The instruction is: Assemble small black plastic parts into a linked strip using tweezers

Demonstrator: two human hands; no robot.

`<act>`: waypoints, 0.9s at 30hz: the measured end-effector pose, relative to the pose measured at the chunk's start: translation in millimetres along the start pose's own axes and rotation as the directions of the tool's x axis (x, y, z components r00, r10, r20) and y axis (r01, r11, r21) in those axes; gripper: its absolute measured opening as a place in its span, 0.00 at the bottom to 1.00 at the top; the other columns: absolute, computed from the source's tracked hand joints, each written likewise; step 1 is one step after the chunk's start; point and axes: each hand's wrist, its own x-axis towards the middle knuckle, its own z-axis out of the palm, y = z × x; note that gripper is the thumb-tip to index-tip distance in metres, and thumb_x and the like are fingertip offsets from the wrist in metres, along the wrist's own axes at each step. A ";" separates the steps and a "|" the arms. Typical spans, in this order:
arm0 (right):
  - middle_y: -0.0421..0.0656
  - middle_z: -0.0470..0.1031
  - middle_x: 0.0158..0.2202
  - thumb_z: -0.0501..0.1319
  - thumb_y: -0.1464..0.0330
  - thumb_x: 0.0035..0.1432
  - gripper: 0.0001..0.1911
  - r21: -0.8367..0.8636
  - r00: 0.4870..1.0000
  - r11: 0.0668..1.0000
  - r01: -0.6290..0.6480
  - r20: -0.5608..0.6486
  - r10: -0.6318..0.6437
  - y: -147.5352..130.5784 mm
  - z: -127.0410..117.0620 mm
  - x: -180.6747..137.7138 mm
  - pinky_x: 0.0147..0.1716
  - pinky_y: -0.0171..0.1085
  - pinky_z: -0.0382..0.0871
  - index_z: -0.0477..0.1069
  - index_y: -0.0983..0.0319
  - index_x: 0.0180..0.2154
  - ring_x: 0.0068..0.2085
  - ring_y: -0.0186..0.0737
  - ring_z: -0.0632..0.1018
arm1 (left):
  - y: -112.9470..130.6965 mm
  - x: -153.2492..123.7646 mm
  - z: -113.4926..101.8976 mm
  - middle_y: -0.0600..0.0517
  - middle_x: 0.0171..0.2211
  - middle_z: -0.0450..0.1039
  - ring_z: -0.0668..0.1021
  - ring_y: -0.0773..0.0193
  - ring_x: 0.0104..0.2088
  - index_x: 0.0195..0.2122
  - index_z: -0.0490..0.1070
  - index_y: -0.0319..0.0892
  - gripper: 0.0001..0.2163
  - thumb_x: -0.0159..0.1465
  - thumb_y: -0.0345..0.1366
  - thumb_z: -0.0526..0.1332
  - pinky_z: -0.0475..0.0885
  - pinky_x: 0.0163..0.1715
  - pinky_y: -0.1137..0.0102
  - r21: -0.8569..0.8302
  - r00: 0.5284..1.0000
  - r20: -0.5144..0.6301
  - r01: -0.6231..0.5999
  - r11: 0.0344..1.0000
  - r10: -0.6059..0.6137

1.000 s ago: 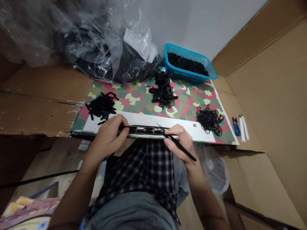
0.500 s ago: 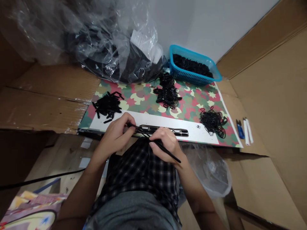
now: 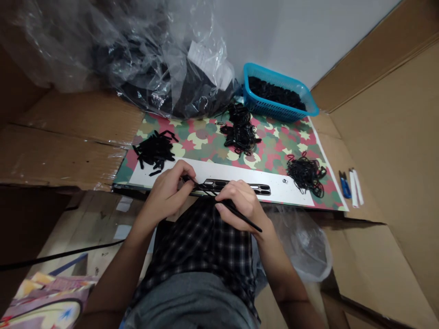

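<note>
My left hand (image 3: pixel 171 189) pinches a small dark piece (image 3: pixel 186 178) between thumb and fingertips, mostly hidden by them. My right hand (image 3: pixel 242 204) grips black tweezers (image 3: pixel 240 215) like a pen, their thin prongs pointing left toward the left fingertips. Behind the hands, on a white strip (image 3: pixel 288 188) at the table's front edge, lies a long dark slotted holder (image 3: pixel 262 189). The right hand covers part of it. Left of the holder is a pile of short black strips (image 3: pixel 156 151); to the right lies a heap of thin black loops (image 3: pixel 305 172).
More black loops and pieces (image 3: pixel 242 135) lie mid-table on the camouflage-patterned sheet (image 3: pixel 197 137). A blue basket (image 3: pixel 279 112) of black pieces stands behind, beside a large clear plastic bag (image 3: pixel 164 87). Blue-handled cutters (image 3: pixel 345 185) and white-handled tools (image 3: pixel 356 187) lie far right.
The camera view has shifted very slightly. Both hands keep nearly the same pose, with the tweezers still pointing at the left fingertips.
</note>
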 end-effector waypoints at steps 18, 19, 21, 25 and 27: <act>0.39 0.68 0.26 0.55 0.81 0.59 0.11 0.093 0.991 0.996 -0.008 -0.132 0.021 2.1 5.9 -5.4 0.28 0.39 0.65 0.62 0.58 0.35 0.27 0.40 0.70 | -0.9 -4.3 3.0 0.55 0.29 0.71 0.74 0.64 0.30 0.37 0.66 0.42 0.03 0.63 0.34 0.56 0.64 0.32 0.70 0.122 0.989 -0.146 0.006 0.992 0.011; 0.38 0.69 0.26 0.55 0.80 0.59 0.11 0.102 0.987 0.994 -0.025 -0.153 0.041 2.4 5.0 -7.6 0.28 0.39 0.65 0.63 0.58 0.35 0.27 0.39 0.70 | -1.1 -5.1 2.9 0.55 0.29 0.71 0.74 0.64 0.30 0.37 0.66 0.42 0.03 0.63 0.34 0.56 0.64 0.32 0.70 0.134 0.986 -0.168 0.015 0.991 0.008; 0.38 0.69 0.26 0.55 0.80 0.59 0.10 0.111 0.979 0.992 -0.057 -0.189 0.078 2.9 2.7 -11.2 0.28 0.39 0.66 0.63 0.58 0.35 0.27 0.39 0.71 | -0.5 -6.0 2.2 0.56 0.29 0.72 0.74 0.65 0.28 0.37 0.68 0.42 0.05 0.63 0.34 0.56 0.64 0.31 0.71 0.148 0.983 -0.183 0.028 0.989 0.000; 0.38 0.70 0.26 0.56 0.79 0.60 0.09 0.069 0.979 0.996 -0.057 -0.194 0.070 1.8 0.5 -12.9 0.27 0.39 0.66 0.64 0.58 0.35 0.26 0.39 0.71 | 4.1 -3.5 -0.2 0.56 0.29 0.75 0.73 0.67 0.26 0.37 0.74 0.42 0.08 0.63 0.34 0.55 0.63 0.30 0.72 0.197 0.993 -0.120 0.044 0.979 -0.021; 0.38 0.71 0.27 0.56 0.76 0.62 0.07 0.040 0.980 0.998 -0.043 -0.191 0.050 0.7 2.0 -12.1 0.28 0.40 0.67 0.65 0.58 0.38 0.27 0.40 0.72 | 6.8 -0.8 -1.5 0.56 0.28 0.76 0.73 0.67 0.26 0.34 0.75 0.42 0.09 0.63 0.35 0.55 0.63 0.30 0.71 0.214 0.995 -0.092 0.052 0.975 -0.033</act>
